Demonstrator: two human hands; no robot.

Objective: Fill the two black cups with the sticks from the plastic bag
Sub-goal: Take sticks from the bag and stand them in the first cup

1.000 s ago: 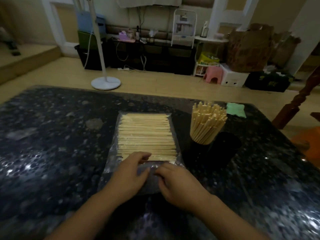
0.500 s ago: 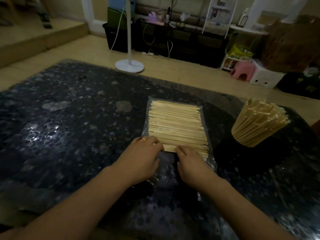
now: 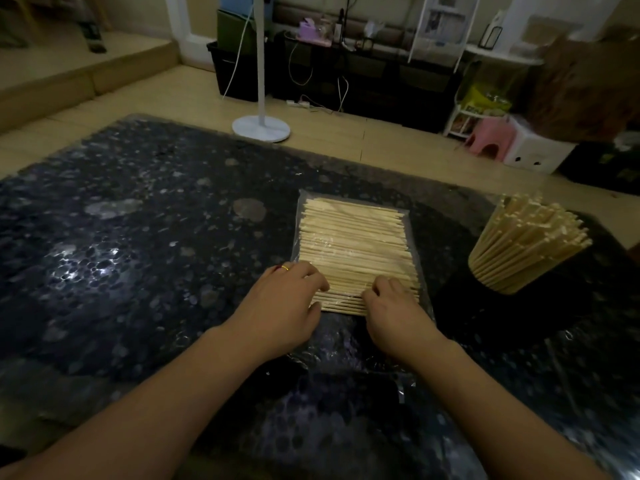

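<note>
- Head view: the clear plastic bag [image 3: 353, 258] of pale wooden sticks [image 3: 353, 244] lies flat on the dark speckled stone table [image 3: 138, 254].
- The left hand [image 3: 284, 306] and right hand [image 3: 394, 310] curl their fingers over the nearest sticks, gathering a bunch, I'd judge.
- 1 black cup [image 3: 498, 299] at the right is packed already; the other I can't make out.
- Next: lift the bunch clear.
</note>
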